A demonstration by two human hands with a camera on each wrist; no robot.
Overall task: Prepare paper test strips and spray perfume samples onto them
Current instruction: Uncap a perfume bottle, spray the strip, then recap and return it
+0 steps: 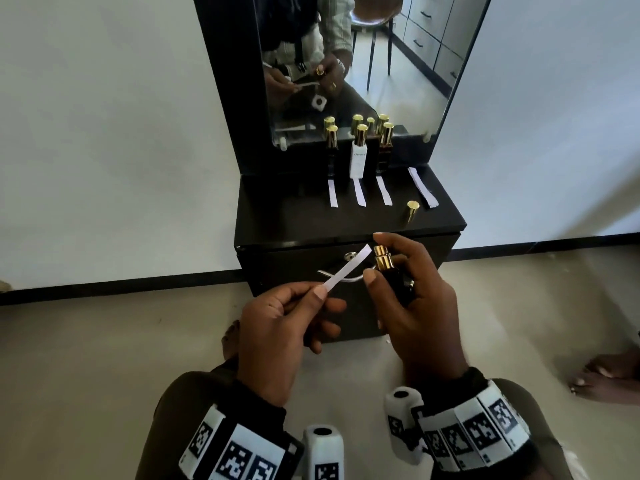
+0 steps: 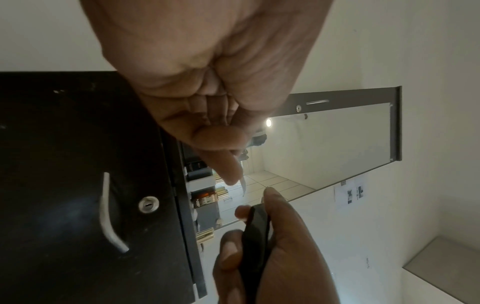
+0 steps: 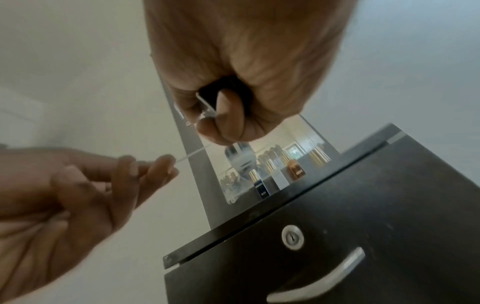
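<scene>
My left hand [image 1: 313, 296] pinches one end of a white paper strip [image 1: 346, 268] between thumb and forefinger; the strip slants up to the right. Its far tip lies just left of the gold nozzle of a dark perfume bottle [image 1: 393, 275]. My right hand [image 1: 391, 268] grips that bottle upright, forefinger arched over the nozzle top. In the left wrist view the dark bottle [image 2: 255, 242] shows inside the right hand. In the right wrist view the paper strip [image 3: 193, 154] runs edge-on from the left hand [image 3: 153, 168] toward the right hand.
A black cabinet [image 1: 346, 220] with a mirror stands ahead. Three capped perfume bottles [image 1: 358, 154] line its back, each with a white strip [image 1: 359, 192] in front. A stack of spare strips [image 1: 422, 187] and a loose gold cap [image 1: 412, 210] lie at the right. A drawer handle [image 1: 341, 277] sits behind the hands.
</scene>
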